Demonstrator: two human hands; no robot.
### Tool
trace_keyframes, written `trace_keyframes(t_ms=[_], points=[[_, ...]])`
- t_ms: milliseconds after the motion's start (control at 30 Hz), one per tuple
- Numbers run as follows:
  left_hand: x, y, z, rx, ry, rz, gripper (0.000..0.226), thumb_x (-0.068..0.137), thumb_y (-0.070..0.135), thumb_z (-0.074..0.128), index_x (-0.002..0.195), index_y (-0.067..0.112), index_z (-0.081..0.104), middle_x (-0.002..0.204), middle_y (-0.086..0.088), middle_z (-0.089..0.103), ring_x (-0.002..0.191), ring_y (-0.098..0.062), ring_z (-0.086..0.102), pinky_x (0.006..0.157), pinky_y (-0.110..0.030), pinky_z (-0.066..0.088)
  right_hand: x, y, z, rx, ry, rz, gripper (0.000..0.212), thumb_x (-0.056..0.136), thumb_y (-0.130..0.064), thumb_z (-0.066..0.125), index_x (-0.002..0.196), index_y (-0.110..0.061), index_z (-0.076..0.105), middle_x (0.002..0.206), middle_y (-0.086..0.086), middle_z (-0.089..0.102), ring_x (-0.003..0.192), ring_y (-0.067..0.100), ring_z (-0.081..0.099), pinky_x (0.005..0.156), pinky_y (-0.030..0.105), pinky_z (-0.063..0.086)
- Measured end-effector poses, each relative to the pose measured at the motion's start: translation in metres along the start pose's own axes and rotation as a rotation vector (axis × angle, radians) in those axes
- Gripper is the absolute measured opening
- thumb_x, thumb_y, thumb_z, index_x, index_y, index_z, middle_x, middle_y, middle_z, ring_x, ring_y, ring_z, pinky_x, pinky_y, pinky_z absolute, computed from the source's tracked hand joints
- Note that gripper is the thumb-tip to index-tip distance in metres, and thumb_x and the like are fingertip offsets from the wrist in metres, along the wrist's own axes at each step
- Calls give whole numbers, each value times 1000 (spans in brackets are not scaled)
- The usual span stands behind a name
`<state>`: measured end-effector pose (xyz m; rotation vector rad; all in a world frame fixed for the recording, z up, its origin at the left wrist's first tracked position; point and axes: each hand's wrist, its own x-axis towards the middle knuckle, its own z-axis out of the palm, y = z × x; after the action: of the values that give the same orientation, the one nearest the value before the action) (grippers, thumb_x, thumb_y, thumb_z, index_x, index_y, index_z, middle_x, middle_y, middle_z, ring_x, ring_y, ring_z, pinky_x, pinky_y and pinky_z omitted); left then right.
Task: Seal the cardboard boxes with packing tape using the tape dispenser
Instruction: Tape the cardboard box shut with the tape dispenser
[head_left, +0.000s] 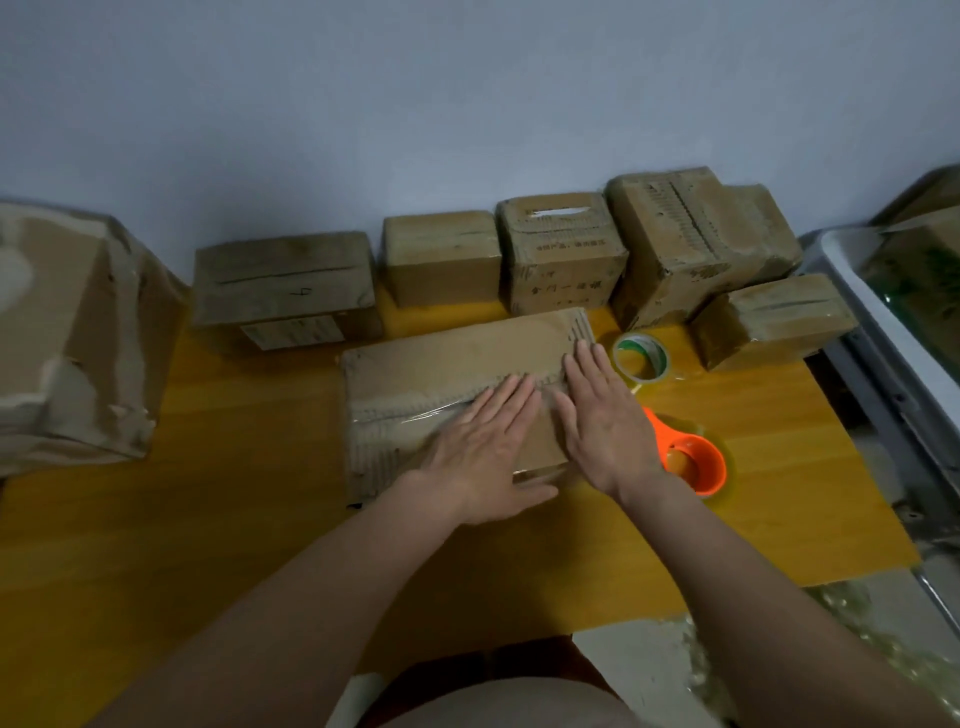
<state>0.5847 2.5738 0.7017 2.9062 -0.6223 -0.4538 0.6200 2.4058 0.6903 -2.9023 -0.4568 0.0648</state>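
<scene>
At frame centre the box lies flat, stiff cardboard under slick tape, probably light; best gripped by its side edges. Both the left hand and right hand press flat-fingered on top. The orange dispenser, lower right of the box, looks light; take it by its ring.

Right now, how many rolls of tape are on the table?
2: a loose green-core roll right of the box being sealed, and one in the orange dispenser beside the right hand. Boxes may hide others.
</scene>
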Motion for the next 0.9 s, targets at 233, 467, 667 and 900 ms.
trace_keyframes(t_ms=[233,467,667,900], points=[[-61,-38,3,37,-2,-133,94,89,76,21,153,18,-16,158,1,-26,143,-11,-26,116,-31,-18,-2,-8,-7,-70,-24,25,61,102,-42,22,151,-5,19,160,9,9,148,19,0,114,23,-10],[-91,-49,11,33,51,-346,93,90,73,16,153,12,-14,159,-8,-22,145,-20,-23,120,-38,-10,-1,-13,-9,-59,-62,43,76,92,-55,9,152,-8,15,161,7,4,148,17,-5,114,23,-10],[-99,-37,19,-298,179,-554,94,89,71,28,151,16,-16,154,-7,-35,142,-23,-31,118,-42,-2,-1,-13,-6,-49,-46,48,70,97,-51,16,152,-7,15,161,8,4,148,18,-5,116,25,-7],[-84,-51,21,-987,486,-759,63,104,34,35,155,26,-2,156,-1,29,137,-24,37,111,-42,36,1,-12,-5,287,-2,197,71,96,-47,46,154,-20,14,161,9,4,148,27,7,119,43,16]])
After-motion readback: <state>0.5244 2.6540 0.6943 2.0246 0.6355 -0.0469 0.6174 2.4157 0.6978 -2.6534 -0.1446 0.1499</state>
